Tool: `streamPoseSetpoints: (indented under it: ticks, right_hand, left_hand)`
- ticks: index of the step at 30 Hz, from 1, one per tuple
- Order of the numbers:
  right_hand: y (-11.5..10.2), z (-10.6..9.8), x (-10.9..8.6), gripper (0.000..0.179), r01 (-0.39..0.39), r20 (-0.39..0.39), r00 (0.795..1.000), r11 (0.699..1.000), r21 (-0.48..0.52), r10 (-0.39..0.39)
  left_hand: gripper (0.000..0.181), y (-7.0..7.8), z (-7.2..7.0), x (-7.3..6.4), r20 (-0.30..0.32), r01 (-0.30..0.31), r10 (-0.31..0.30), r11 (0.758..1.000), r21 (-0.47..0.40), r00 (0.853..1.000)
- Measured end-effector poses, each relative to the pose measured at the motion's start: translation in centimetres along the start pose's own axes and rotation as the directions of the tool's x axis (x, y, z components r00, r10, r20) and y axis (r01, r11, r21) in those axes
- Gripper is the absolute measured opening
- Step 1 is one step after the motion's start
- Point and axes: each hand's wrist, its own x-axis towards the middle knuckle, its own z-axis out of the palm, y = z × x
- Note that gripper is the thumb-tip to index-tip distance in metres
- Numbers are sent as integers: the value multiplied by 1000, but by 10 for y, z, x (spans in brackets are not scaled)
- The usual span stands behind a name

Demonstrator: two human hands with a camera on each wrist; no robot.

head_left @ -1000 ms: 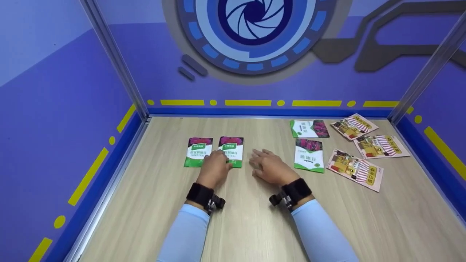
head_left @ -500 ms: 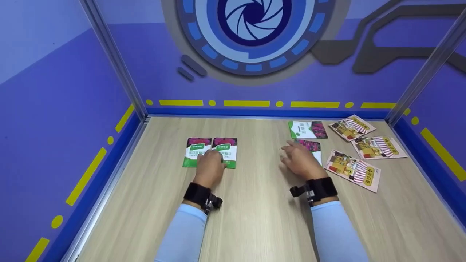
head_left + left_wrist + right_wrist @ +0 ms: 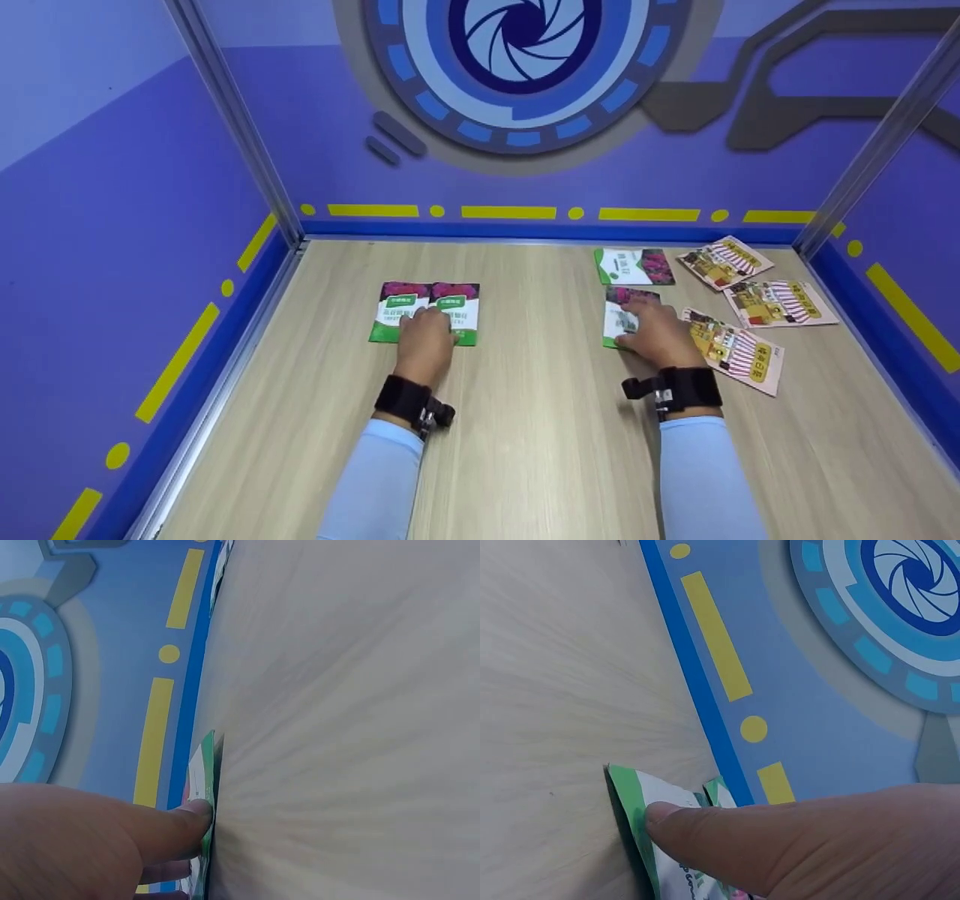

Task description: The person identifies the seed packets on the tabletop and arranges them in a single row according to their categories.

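Two seed packets with pink flowers, the left packet (image 3: 391,309) and the right packet (image 3: 463,304), lie upright side by side on the wooden table. My left hand (image 3: 426,345) rests across their lower inner edges, its thumb on the green lower part of the right packet. On the right side, my right hand (image 3: 660,337) touches another green-and-white seed packet (image 3: 616,316), thumb and fingertips on its upper face. That thumb (image 3: 697,832) lies straight near the packet's green edge in the right wrist view. The hand covers the packet's lower right part.
Behind that packet lies a similar green-and-white one (image 3: 628,267), turned sideways. Three pink packets with striped awnings, a rear one (image 3: 724,262), a middle one (image 3: 780,304) and a front one (image 3: 739,352), lie at the right. Blue-purple walls (image 3: 525,180) enclose the table.
The right hand has moved right from the table's middle onto the green-and-white packet. Under the left hand, the right-hand flower packet has slid left, closing the gap with its neighbour.
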Motion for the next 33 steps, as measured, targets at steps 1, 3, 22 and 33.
streamPoseSetpoints:
  ticks: [1, 3, 22, 33]
  right_hand:
    - [0, 0, -1, 70, -10, 13, 1000, 1000, 5, 10]
    - [1, 0, -1, 71, -27, 36, 999, 1000, 13, 26]
    - [-35, 26, 6, 58, 91, 53, 994, 996, 18, -91]
    - [-66, 36, 6, 60, 116, 98, 988, 992, 50, -120]
  left_hand:
    - [23, -2, 0, 0, -2, 7, -7, 1000, 0, 1000]
    - [22, -5, -1, 0, -7, 17, -17, 1000, 3, 1000]
    - [30, 3, -1, 1, 45, -91, 90, 996, 11, 995]
    - [23, 3, 1, -1, 73, -62, 65, 997, -50, 995]
